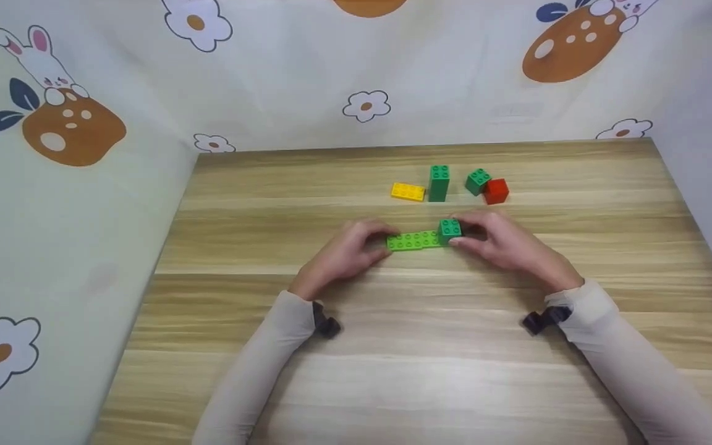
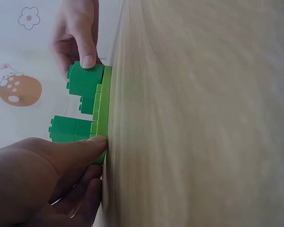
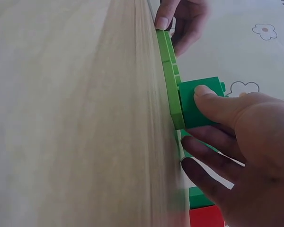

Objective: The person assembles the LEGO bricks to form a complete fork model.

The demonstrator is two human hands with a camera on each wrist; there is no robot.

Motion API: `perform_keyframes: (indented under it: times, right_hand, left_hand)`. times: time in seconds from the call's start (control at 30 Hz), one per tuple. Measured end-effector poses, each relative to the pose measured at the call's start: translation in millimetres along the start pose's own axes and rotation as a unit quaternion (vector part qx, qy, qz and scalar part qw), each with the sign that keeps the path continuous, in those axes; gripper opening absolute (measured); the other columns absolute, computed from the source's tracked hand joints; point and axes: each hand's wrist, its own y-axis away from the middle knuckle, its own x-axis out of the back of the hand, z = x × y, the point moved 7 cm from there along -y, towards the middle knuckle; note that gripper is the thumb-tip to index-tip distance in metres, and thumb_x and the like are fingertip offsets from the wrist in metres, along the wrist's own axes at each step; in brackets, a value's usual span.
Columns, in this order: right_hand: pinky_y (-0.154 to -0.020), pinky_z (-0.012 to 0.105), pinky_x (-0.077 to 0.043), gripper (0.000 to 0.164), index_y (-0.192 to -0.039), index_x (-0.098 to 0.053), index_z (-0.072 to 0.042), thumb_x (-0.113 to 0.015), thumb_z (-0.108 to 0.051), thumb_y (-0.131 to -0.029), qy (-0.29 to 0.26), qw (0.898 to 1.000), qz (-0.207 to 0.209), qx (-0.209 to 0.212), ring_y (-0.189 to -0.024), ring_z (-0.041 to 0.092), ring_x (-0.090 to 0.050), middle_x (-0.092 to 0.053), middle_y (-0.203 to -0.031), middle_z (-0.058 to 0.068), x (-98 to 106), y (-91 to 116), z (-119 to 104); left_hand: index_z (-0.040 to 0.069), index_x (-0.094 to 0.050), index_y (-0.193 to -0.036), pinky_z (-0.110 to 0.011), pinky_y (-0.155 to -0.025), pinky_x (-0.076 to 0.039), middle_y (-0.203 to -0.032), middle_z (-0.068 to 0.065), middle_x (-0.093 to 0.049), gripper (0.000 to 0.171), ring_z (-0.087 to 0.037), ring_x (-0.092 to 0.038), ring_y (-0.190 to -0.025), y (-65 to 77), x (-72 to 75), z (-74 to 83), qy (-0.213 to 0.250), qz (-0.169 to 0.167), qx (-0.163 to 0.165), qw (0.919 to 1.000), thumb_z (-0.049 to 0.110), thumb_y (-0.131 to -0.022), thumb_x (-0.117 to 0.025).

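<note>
Two light green building plates (image 1: 410, 241) lie end to end as a strip on the table, with a seam showing in the right wrist view. My left hand (image 1: 356, 247) pinches the strip's left end between thumb and fingers. At the other end, my right hand (image 1: 499, 240) grips a dark green building brick (image 1: 449, 230) by its sides, thumb on the near face. That brick sits over the strip's right end; in the right wrist view a thin dark gap shows between the brick (image 3: 199, 102) and the plate (image 3: 173, 90).
Behind the hands stand a tall dark green stack (image 1: 439, 183) and a small green brick (image 1: 478, 181) touching a red brick (image 1: 496, 191). A flat yellow plate (image 1: 408, 191) lies left of the stack. A printed cloth wall (image 1: 294, 93) rises behind the wooden table (image 1: 393, 383).
</note>
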Motion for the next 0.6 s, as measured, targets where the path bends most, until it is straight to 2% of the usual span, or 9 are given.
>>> perform_keyframes:
  times: [0.3, 0.5, 0.6]
  right_hand:
    - [-0.100, 0.048, -0.062, 0.043, -0.139, -0.073, -0.009, -0.082, -0.023, -0.099, 0.049, 0.999, 0.003, -0.001, -0.106, 0.025, -0.069, -0.078, -0.125, 0.008, -1.7, -1.3, -8.1]
    - [-0.091, 0.044, -0.063, 0.042, -0.136, -0.073, -0.005, -0.081, -0.022, -0.099, 0.111, 0.994, 0.018, 0.016, -0.099, 0.022, -0.068, -0.079, -0.116, 0.009, -2.3, 0.8, -16.6]
    - [-0.086, 0.041, -0.062, 0.041, -0.136, -0.072, -0.005, -0.080, -0.022, -0.100, 0.120, 0.992, 0.020, 0.023, -0.094, 0.021, -0.067, -0.079, -0.113, 0.009, -2.7, 1.5, -18.1]
  left_hand:
    - [0.011, -0.074, -0.138, -0.041, -0.121, -0.049, -0.138, -0.006, -0.075, 0.036, -0.022, -0.067, -0.133, -1.0, -0.2, -0.7, -0.005, 0.005, -0.007, 1.0000, 0.012, -0.101, -0.075]
    - [0.008, -0.075, -0.135, -0.041, -0.120, -0.050, -0.135, -0.008, -0.076, 0.034, -0.024, -0.068, -0.131, -1.9, -1.0, 0.4, -0.005, 0.010, -0.022, 0.9997, 0.009, -0.101, -0.075]
    - [0.008, -0.076, -0.134, -0.042, -0.119, -0.051, -0.134, -0.009, -0.076, 0.034, -0.025, -0.069, -0.131, -2.2, -0.6, 1.3, -0.002, 0.013, -0.023, 0.9997, 0.008, -0.101, -0.075]
